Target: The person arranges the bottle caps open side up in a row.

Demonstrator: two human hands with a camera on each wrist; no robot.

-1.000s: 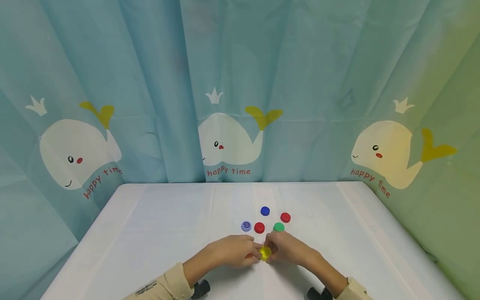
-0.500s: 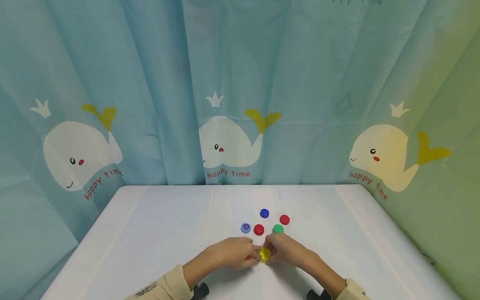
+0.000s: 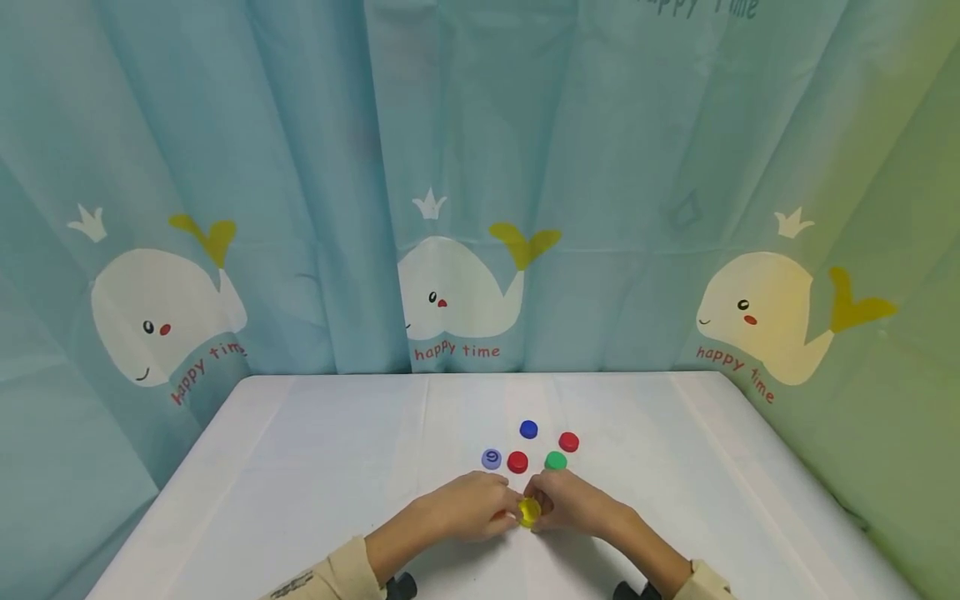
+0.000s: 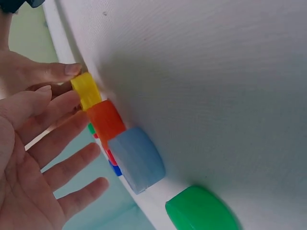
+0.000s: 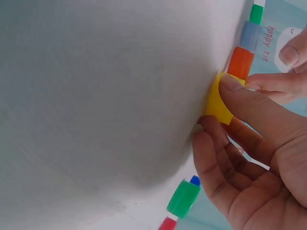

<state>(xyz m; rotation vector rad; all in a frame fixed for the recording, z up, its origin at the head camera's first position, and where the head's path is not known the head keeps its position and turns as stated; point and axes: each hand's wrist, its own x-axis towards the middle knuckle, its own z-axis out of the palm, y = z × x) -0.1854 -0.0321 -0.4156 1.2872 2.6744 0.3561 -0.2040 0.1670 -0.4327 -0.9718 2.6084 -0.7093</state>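
Observation:
My right hand (image 3: 576,503) pinches a yellow bottle cap (image 3: 529,512) between thumb and fingers, low on the white table. Opposite it, my left hand (image 3: 474,506) reaches in with extended fingers. Its index fingertip is at the yellow cap; whether it presses cannot be told. In the left wrist view, an orange cap (image 4: 107,122) stands against the yellow one, with a light blue cap (image 4: 137,160) beside it and a green cap (image 4: 200,210) apart from them. The left hand hides these three in the head view.
Beyond the hands lie a purple-blue marked cap (image 3: 492,459), a red cap (image 3: 517,462), a green cap (image 3: 556,461), a blue cap (image 3: 528,429) and another red cap (image 3: 568,442). A whale-print curtain (image 3: 615,308) hangs behind the table (image 3: 337,450).
The head view has tilted slightly, so the scene sits a little lower. Both hands and the yellow cap have stayed nearly in place.

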